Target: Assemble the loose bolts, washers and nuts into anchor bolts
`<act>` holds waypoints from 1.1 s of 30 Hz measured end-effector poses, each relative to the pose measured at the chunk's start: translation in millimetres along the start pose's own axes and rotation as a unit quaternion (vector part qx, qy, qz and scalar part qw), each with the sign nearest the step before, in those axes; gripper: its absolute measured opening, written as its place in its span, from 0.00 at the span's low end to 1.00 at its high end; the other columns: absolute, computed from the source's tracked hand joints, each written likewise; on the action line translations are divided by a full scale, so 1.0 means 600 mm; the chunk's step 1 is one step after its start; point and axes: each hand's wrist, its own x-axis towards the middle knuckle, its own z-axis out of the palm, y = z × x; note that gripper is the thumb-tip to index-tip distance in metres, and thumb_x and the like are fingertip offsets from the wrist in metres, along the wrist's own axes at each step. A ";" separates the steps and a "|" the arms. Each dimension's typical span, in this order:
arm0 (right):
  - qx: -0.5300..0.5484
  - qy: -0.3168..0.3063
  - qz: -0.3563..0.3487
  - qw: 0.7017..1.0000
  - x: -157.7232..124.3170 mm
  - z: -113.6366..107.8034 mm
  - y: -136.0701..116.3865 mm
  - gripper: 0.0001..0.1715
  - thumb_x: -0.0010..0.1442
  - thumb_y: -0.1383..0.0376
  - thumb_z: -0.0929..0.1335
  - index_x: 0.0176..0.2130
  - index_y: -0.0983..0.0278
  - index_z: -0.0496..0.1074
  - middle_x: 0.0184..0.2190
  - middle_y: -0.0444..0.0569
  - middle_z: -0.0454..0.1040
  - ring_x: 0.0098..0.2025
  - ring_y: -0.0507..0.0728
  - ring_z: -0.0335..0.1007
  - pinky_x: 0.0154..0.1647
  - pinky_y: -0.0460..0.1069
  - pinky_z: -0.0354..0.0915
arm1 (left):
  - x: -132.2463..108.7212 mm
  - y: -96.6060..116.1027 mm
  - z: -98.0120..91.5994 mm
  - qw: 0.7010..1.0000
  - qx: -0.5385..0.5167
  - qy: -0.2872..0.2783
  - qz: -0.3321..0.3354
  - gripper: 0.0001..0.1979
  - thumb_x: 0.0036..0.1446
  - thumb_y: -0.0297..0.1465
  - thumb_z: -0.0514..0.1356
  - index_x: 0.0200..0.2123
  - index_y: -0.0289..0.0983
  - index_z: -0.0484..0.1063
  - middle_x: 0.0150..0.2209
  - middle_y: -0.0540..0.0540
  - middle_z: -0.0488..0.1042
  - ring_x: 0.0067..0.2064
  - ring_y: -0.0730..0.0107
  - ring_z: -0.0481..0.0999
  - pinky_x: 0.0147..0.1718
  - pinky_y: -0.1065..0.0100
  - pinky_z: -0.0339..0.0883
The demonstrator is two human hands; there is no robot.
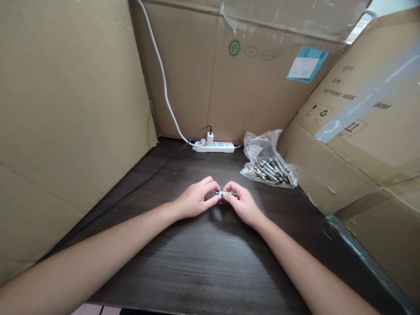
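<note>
Between my two hands, a metal expansion bolt (226,193) lies roughly sideways over the dark table (183,267). My right hand (241,202) pinches its shaft between thumb and fingertips. The thumb and fingers of my left hand (199,197) close around the other end, where a dark tip and a pale ring or nut show. Fine detail of that end is too small to make out. Beyond my right hand rests a clear plastic bag (259,142) with several similar expansion bolts (272,169) inside.
A white power strip (223,148) with a plugged-in charger (210,139) sits at the back. Its white cable (160,65) climbs the rear carton, while a black cord (147,178) crosses the table's left side. Cardboard boxes (72,96) wall in the left, back and right.
</note>
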 end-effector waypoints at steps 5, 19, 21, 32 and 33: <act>0.012 0.000 0.006 1.000 0.001 -0.002 0.001 0.08 0.55 0.61 0.65 0.28 0.63 0.63 0.22 0.40 0.61 0.25 0.50 0.54 0.26 0.45 0.54 | -0.001 0.003 -0.001 1.000 0.015 0.003 0.007 0.08 0.61 0.36 0.54 0.39 0.39 0.67 0.38 0.50 0.65 0.33 0.75 0.66 0.31 0.73 0.62; 0.013 -0.007 0.001 1.000 0.001 -0.001 0.000 0.10 0.55 0.60 0.65 0.27 0.63 0.63 0.20 0.40 0.60 0.24 0.50 0.54 0.26 0.45 0.54 | -0.001 0.005 -0.002 1.000 0.023 0.004 0.018 0.05 0.61 0.33 0.54 0.38 0.39 0.66 0.37 0.50 0.66 0.34 0.74 0.67 0.32 0.73 0.62; 0.015 -0.007 0.001 1.000 0.002 -0.002 0.001 0.10 0.55 0.60 0.65 0.26 0.63 0.63 0.20 0.40 0.60 0.24 0.50 0.54 0.26 0.45 0.54 | -0.001 0.006 -0.002 1.000 0.024 0.001 0.018 0.05 0.61 0.33 0.54 0.38 0.39 0.66 0.37 0.50 0.65 0.34 0.74 0.67 0.31 0.73 0.62; 0.017 -0.016 -0.009 1.000 0.003 -0.002 0.003 0.12 0.57 0.59 0.64 0.27 0.64 0.65 0.21 0.40 0.61 0.25 0.50 0.55 0.28 0.46 0.54 | 0.000 0.009 -0.004 1.000 0.007 -0.007 0.017 0.06 0.61 0.33 0.53 0.39 0.39 0.66 0.37 0.49 0.68 0.37 0.71 0.69 0.35 0.70 0.62; 0.015 -0.018 -0.012 1.000 0.002 0.000 0.005 0.12 0.58 0.59 0.64 0.27 0.64 0.65 0.22 0.41 0.61 0.26 0.50 0.55 0.29 0.46 0.55 | 0.000 0.008 -0.004 1.000 0.005 -0.008 0.017 0.06 0.62 0.33 0.53 0.39 0.39 0.66 0.37 0.49 0.68 0.37 0.71 0.69 0.35 0.70 0.63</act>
